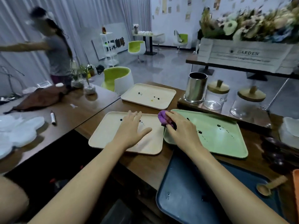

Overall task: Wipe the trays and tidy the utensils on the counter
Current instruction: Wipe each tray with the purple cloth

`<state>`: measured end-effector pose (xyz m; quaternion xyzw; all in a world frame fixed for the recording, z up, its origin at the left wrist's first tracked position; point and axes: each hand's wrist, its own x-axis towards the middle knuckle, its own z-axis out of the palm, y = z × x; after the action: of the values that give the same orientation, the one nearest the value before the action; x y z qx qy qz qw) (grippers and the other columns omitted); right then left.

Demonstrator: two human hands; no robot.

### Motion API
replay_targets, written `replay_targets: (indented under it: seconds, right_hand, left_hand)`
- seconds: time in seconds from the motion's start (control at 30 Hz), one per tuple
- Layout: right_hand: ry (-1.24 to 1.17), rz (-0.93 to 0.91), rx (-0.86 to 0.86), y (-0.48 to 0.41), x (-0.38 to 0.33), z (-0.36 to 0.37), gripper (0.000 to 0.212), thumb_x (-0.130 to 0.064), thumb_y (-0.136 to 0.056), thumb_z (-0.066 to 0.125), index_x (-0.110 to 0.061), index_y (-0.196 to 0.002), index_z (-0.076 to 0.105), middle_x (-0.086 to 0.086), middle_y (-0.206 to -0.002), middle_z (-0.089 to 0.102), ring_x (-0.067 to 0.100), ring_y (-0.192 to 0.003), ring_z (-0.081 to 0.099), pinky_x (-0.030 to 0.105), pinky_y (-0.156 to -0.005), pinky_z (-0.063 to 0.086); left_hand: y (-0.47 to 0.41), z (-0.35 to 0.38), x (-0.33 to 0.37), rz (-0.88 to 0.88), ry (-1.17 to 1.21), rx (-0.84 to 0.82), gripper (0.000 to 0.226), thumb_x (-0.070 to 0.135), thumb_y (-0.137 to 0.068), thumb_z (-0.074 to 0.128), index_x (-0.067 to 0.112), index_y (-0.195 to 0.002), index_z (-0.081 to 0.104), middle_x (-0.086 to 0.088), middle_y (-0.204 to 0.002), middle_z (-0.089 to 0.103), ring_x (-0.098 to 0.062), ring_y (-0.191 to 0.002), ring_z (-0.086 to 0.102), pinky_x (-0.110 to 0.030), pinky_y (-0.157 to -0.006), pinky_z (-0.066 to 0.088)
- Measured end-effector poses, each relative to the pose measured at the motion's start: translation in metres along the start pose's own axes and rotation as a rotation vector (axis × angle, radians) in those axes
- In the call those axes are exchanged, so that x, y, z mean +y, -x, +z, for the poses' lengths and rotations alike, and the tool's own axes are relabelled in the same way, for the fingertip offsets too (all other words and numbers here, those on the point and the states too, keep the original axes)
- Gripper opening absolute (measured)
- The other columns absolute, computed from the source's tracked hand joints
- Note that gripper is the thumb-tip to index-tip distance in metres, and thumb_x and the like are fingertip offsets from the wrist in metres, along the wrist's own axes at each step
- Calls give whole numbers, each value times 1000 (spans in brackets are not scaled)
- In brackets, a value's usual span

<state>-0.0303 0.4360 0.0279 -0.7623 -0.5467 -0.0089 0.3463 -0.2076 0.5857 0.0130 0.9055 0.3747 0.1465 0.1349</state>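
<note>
Four rectangular trays with rounded corners lie flat on the brown worktop [145, 167]. The near beige tray [103, 135] carries a few dark spots by its far edge, and the left hand [131, 130] rests flat on it. Just beside it to the right lies the green tray [218, 139], speckled with dark marks across its middle. The far beige tray [148, 96] sits behind both, with black dots and a yellowish one. The dark tray [181, 191] lies nearest, faintly smudged. A wooden spoon [271, 185] lies at its right edge. The bunched purple cloth [163, 118], gripped by the right hand [181, 128], sits at the green tray's far left corner.
</note>
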Motion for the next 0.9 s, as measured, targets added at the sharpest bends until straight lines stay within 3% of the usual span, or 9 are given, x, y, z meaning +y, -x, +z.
replay_targets:
  seconds: [0.13,0.37,0.5,0.57,0.67,0.77,0.9]
  right_hand:
    - [2,-51,-16,-54,-4,30,50,-25,-93,60,-35,-141,52,-22,-140,54,15,-116,57,32,-82,45]
    - [24,-58,-57,-168,-7,102,41,-22,-88,55,-32,-128,59,-15,-122,61,19,-107,58,40,-81,50]
    - [96,16,-59,-228,-7,143,40,-27,-91,57,-32,-131,58,-13,-127,61,20,-110,58,40,-85,51]
    - [150,37,-115,-245,-2,161,38,-27,-92,58,-30,-130,59,-13,-132,59,20,-113,57,39,-86,51]
    - [215,65,-242,-255,8,182,31,-30,-89,55,-30,-119,62,-17,-130,56,18,-114,55,38,-84,50]
    - [283,71,-258,-262,14,189,16,-34,-89,54,-28,-103,60,-19,-114,54,18,-103,52,41,-76,51]
    - [376,26,-295,-266,14,194,31,-35,-95,55,-32,-124,47,-16,-123,49,20,-104,50,41,-73,49]
  left_hand:
    - [-37,-6,-33,-58,48,7,92,63,-95,56,13,-163,19,-5,-170,18,-25,-158,-1,-43,-128,8]
    - [-150,-11,-98,45,29,-31,87,60,-97,55,11,-161,24,-7,-166,26,-23,-156,13,-39,-125,17]
    - [-216,-10,-142,97,66,-35,83,56,-95,59,8,-157,33,-10,-161,35,-26,-150,26,-40,-122,25]
    - [-243,-6,-164,105,71,-64,84,60,-92,60,10,-155,35,-10,-155,40,-28,-146,32,-41,-119,30]
    - [-271,4,-187,57,98,-169,97,67,-87,61,10,-158,26,-14,-160,34,-33,-151,26,-46,-122,27]
    - [-287,18,-197,56,100,-151,103,83,-73,52,13,-147,38,-8,-140,53,-29,-133,47,-45,-110,37]
    - [-292,29,-200,90,140,-105,101,88,-68,48,16,-138,42,-1,-131,57,-22,-126,49,-43,-108,35]
